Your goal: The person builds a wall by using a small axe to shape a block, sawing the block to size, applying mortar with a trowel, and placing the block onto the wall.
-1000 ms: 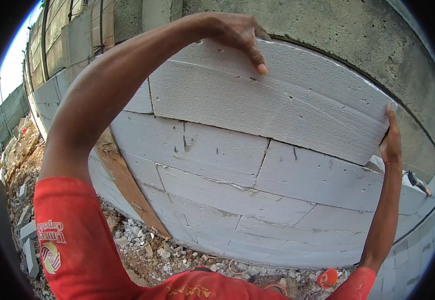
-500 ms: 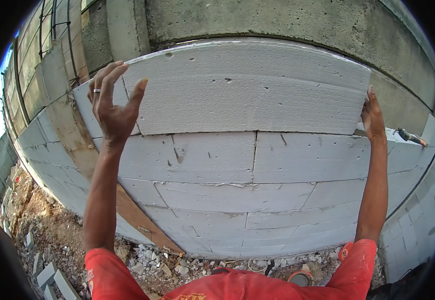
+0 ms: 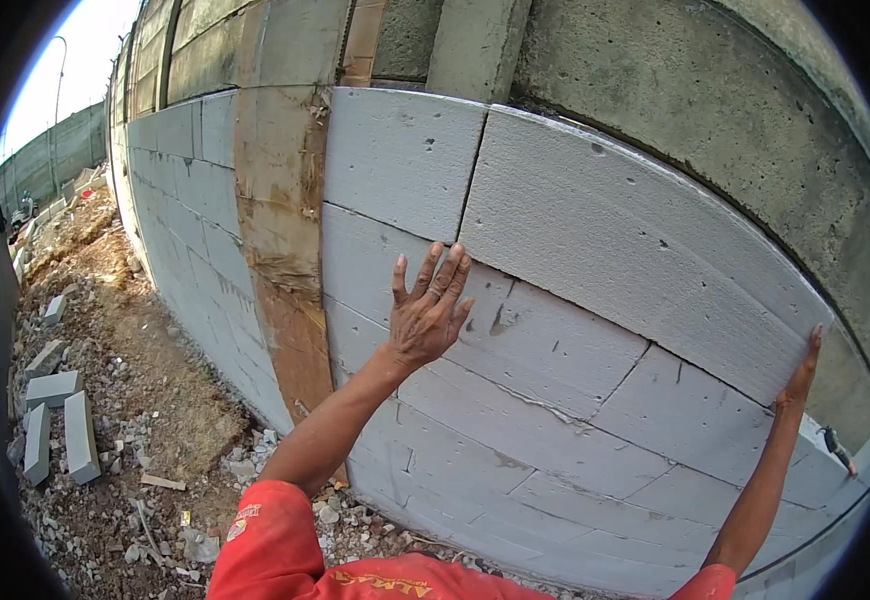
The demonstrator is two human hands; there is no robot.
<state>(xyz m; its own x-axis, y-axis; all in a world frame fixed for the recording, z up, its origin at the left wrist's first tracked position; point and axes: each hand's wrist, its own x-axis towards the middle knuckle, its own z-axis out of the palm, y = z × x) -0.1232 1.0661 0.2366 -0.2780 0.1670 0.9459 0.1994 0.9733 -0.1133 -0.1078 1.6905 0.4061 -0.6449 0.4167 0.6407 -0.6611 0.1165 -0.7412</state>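
A long light-grey aerated concrete block sits on the top course of a block wall. Its left end meets a shorter block, with a thin dark upright joint between them. My left hand has its fingers spread, their tips at the foot of that joint, where it meets the course below. Stretched along the long block's right end are the fingers of my right hand; its palm is partly hidden. Just beyond it, a dark tool with an orange end lies on the wall's lower ledge.
Brown formwork boards stand upright against the wall on the left. Behind the top course rises an older concrete panel wall. Loose grey blocks and rubble cover the ground at lower left.
The view has swung left, so more ground and wall show there. My left hand has come down from the top edge to the joint's lower end. My right hand stays at the block's right end.
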